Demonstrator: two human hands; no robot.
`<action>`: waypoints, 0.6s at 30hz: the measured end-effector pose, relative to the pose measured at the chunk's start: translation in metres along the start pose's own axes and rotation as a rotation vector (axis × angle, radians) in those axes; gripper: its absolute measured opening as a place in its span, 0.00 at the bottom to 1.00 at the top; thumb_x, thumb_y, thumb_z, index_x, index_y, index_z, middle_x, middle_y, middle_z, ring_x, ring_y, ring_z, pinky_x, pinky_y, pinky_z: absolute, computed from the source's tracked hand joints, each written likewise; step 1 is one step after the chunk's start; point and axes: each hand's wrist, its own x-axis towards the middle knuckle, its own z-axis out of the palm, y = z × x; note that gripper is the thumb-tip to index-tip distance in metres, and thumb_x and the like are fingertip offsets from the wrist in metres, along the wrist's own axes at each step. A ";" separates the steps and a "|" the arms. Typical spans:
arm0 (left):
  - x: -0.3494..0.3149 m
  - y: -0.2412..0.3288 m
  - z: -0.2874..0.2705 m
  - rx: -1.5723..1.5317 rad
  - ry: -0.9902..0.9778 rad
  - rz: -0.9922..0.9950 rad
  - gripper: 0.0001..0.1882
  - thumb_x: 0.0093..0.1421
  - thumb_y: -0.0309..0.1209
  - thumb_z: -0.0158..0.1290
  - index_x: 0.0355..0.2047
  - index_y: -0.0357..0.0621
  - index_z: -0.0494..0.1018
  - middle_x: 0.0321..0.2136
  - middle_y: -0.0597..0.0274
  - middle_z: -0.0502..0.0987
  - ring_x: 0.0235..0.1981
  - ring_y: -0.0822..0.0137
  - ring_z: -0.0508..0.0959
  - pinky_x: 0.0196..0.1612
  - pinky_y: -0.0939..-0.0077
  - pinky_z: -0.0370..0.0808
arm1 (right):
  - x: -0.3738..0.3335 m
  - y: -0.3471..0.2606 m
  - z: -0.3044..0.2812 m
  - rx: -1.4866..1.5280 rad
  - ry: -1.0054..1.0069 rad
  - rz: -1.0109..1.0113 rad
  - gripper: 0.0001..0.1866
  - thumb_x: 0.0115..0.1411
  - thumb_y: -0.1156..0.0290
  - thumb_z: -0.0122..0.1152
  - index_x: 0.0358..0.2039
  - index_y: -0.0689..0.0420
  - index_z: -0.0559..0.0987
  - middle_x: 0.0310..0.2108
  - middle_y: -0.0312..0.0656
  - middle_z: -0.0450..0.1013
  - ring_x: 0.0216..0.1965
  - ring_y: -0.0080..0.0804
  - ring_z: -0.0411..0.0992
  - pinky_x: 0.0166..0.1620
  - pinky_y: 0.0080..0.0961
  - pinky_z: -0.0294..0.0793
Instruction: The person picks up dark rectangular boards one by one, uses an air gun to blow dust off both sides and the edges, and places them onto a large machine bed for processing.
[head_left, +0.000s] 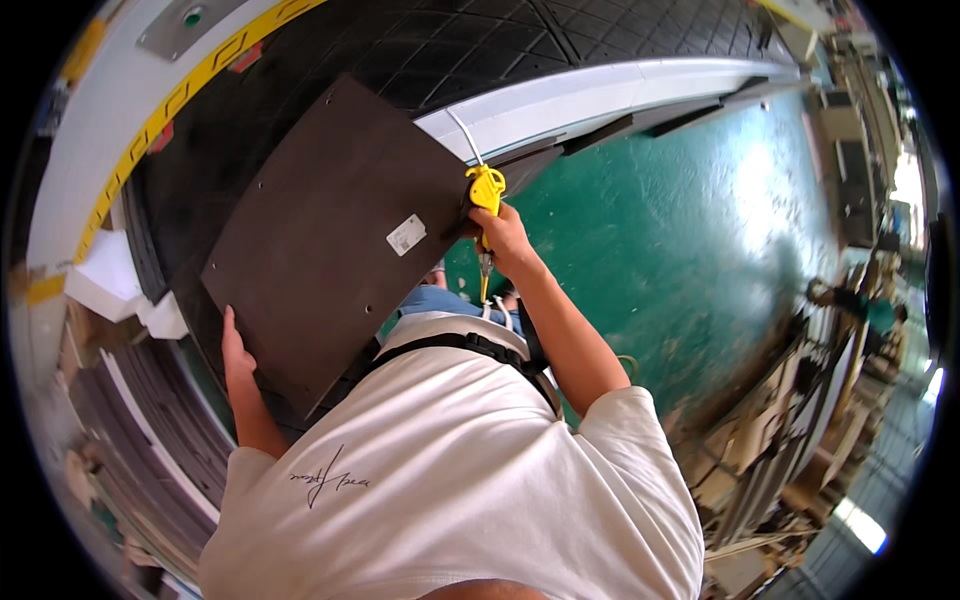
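Observation:
A dark brown flat panel point(310, 220) with small holes and a white label point(406, 235) lies tilted in front of me. My left hand point(236, 345) grips its lower left edge, thumb along the near face and the other fingers hidden behind it. My right hand point(498, 232) is closed round a yellow air blow gun point(487, 188) at the panel's right edge. A thin metal nozzle points away from me, and a hose fitting hangs below the hand. Whether the right fingers also touch the panel, I cannot tell.
Beyond the panel runs a black ribbed bed point(480, 50) with a white side rail point(600, 95). A yellow-striped machine frame point(150, 130) stands at left, above stacked boards point(160, 420). Green floor point(680, 230) spreads right; a person point(870, 308) and piled boards are farther off.

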 end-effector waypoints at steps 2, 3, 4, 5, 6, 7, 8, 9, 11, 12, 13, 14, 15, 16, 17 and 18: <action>-0.003 0.007 -0.004 -0.015 -0.215 -0.094 0.48 0.61 0.61 0.60 0.69 0.38 0.63 0.69 0.55 0.66 0.66 0.55 0.69 0.69 0.61 0.64 | -0.015 0.010 -0.002 0.021 -0.002 -0.050 0.12 0.62 0.72 0.62 0.45 0.61 0.77 0.30 0.37 0.74 0.22 0.24 0.73 0.22 0.22 0.70; -0.005 0.001 -0.003 0.043 -0.213 0.013 0.50 0.60 0.63 0.60 0.68 0.35 0.64 0.67 0.54 0.68 0.64 0.55 0.70 0.68 0.61 0.65 | -0.028 0.005 -0.003 0.039 -0.006 -0.026 0.12 0.62 0.73 0.62 0.46 0.60 0.76 0.30 0.37 0.75 0.23 0.24 0.73 0.23 0.21 0.69; -0.015 0.001 0.007 0.099 -0.118 0.084 0.50 0.60 0.63 0.60 0.67 0.33 0.64 0.66 0.55 0.68 0.64 0.56 0.71 0.67 0.61 0.66 | -0.033 0.009 -0.015 0.054 -0.011 -0.032 0.13 0.62 0.73 0.62 0.47 0.60 0.76 0.31 0.37 0.75 0.24 0.24 0.73 0.23 0.21 0.69; -0.032 -0.002 0.021 0.149 -0.018 0.154 0.50 0.60 0.63 0.60 0.67 0.32 0.65 0.66 0.55 0.69 0.63 0.56 0.71 0.67 0.61 0.67 | -0.038 0.015 -0.027 0.064 -0.019 -0.032 0.13 0.62 0.73 0.62 0.47 0.60 0.75 0.32 0.37 0.75 0.25 0.24 0.74 0.23 0.21 0.69; -0.043 -0.006 0.028 0.151 0.019 0.203 0.49 0.61 0.62 0.60 0.66 0.31 0.65 0.64 0.56 0.71 0.62 0.57 0.73 0.65 0.62 0.69 | -0.046 0.024 -0.043 0.157 -0.033 -0.018 0.13 0.63 0.73 0.62 0.48 0.59 0.75 0.32 0.37 0.75 0.26 0.24 0.74 0.23 0.21 0.70; -0.055 -0.009 0.037 0.127 0.001 0.254 0.48 0.62 0.61 0.59 0.66 0.31 0.66 0.64 0.55 0.71 0.61 0.58 0.73 0.64 0.63 0.70 | -0.051 0.029 -0.063 0.236 -0.052 -0.013 0.14 0.63 0.73 0.61 0.49 0.59 0.74 0.33 0.37 0.75 0.28 0.25 0.75 0.23 0.22 0.70; -0.067 -0.012 0.045 0.102 -0.015 0.304 0.47 0.62 0.61 0.59 0.66 0.31 0.66 0.64 0.55 0.72 0.61 0.58 0.74 0.64 0.63 0.70 | -0.059 0.041 -0.083 0.268 -0.071 0.026 0.13 0.64 0.74 0.60 0.49 0.57 0.74 0.35 0.37 0.74 0.29 0.25 0.75 0.24 0.23 0.71; -0.071 -0.002 0.044 0.077 -0.031 0.352 0.46 0.63 0.60 0.59 0.66 0.32 0.66 0.63 0.55 0.72 0.60 0.58 0.74 0.63 0.64 0.71 | -0.058 0.060 -0.086 0.297 -0.069 0.050 0.13 0.65 0.73 0.60 0.49 0.55 0.74 0.35 0.35 0.74 0.33 0.25 0.75 0.27 0.25 0.71; -0.132 -0.009 0.077 0.079 -0.095 0.495 0.42 0.66 0.57 0.57 0.65 0.32 0.66 0.63 0.55 0.72 0.59 0.58 0.75 0.62 0.62 0.72 | -0.073 0.094 -0.132 0.371 -0.025 0.100 0.12 0.65 0.71 0.60 0.48 0.53 0.75 0.36 0.34 0.74 0.35 0.25 0.74 0.29 0.27 0.71; -0.163 -0.015 0.088 0.066 -0.130 0.546 0.41 0.67 0.56 0.57 0.65 0.33 0.66 0.63 0.55 0.71 0.60 0.58 0.74 0.63 0.61 0.72 | -0.080 0.106 -0.150 0.366 0.042 0.130 0.09 0.66 0.70 0.60 0.46 0.52 0.75 0.36 0.33 0.74 0.36 0.25 0.74 0.30 0.27 0.71; -0.191 -0.023 0.095 0.063 -0.169 0.596 0.39 0.68 0.56 0.56 0.65 0.34 0.66 0.64 0.55 0.70 0.61 0.57 0.73 0.63 0.60 0.72 | -0.086 0.122 -0.172 0.408 0.063 0.111 0.07 0.68 0.70 0.58 0.44 0.52 0.74 0.34 0.33 0.72 0.35 0.27 0.73 0.31 0.30 0.71; -0.215 -0.031 0.100 -0.062 -0.402 0.561 0.35 0.69 0.46 0.57 0.67 0.36 0.62 0.64 0.54 0.69 0.62 0.56 0.72 0.65 0.57 0.70 | -0.090 0.138 -0.197 0.490 0.066 0.093 0.06 0.68 0.69 0.58 0.44 0.51 0.74 0.34 0.33 0.72 0.35 0.27 0.73 0.31 0.31 0.72; -0.238 -0.038 0.100 0.019 -0.475 0.555 0.35 0.69 0.42 0.58 0.68 0.36 0.61 0.65 0.54 0.69 0.63 0.55 0.71 0.66 0.57 0.69 | -0.089 0.155 -0.219 0.579 0.056 0.078 0.05 0.68 0.69 0.59 0.43 0.51 0.74 0.34 0.34 0.72 0.34 0.27 0.72 0.31 0.31 0.72; -0.257 -0.041 0.095 0.105 -0.547 0.545 0.35 0.68 0.39 0.59 0.69 0.37 0.60 0.65 0.54 0.68 0.63 0.55 0.71 0.66 0.57 0.69 | -0.091 0.168 -0.232 0.635 0.032 0.048 0.04 0.69 0.69 0.58 0.42 0.51 0.74 0.34 0.34 0.72 0.34 0.28 0.72 0.31 0.31 0.72; -0.277 -0.042 0.094 0.193 -0.620 0.532 0.35 0.67 0.35 0.59 0.70 0.37 0.59 0.65 0.54 0.68 0.63 0.54 0.70 0.67 0.56 0.68 | -0.087 0.179 -0.246 0.636 0.038 0.062 0.05 0.70 0.67 0.57 0.43 0.51 0.74 0.32 0.33 0.71 0.33 0.28 0.71 0.31 0.32 0.72; -0.311 -0.045 0.109 0.295 -0.613 0.495 0.36 0.61 0.27 0.62 0.68 0.36 0.62 0.64 0.55 0.69 0.64 0.55 0.69 0.68 0.61 0.64 | -0.088 0.190 -0.262 0.616 0.027 0.090 0.06 0.69 0.66 0.57 0.43 0.53 0.75 0.32 0.35 0.73 0.33 0.29 0.73 0.32 0.32 0.74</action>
